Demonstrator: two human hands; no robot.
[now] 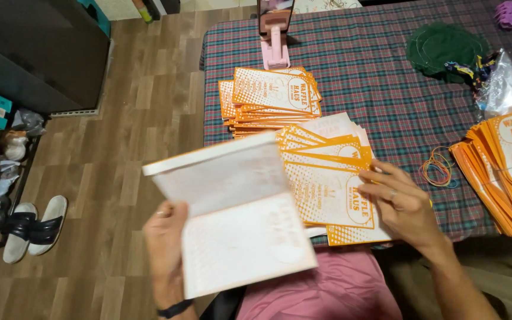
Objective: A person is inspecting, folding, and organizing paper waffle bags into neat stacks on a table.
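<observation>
Left hand (164, 243) fingers curl shut behind the near left edge of a folded white paper bag (232, 216), lifting it blank side up above the lap. Right hand (401, 204) lies flat, fingers spread loosely, on a fanned stack of orange-and-white paper bags (327, 178) just right of it. Both lie at the near edge of a plaid tablecloth (386, 89); a second stack (271, 98) sits farther off, rubber bands (440, 169) to the right. Wooden floor (125, 118) and sandals (34, 228) lie left. A third stack (505, 172) is cut off at the right edge.
</observation>
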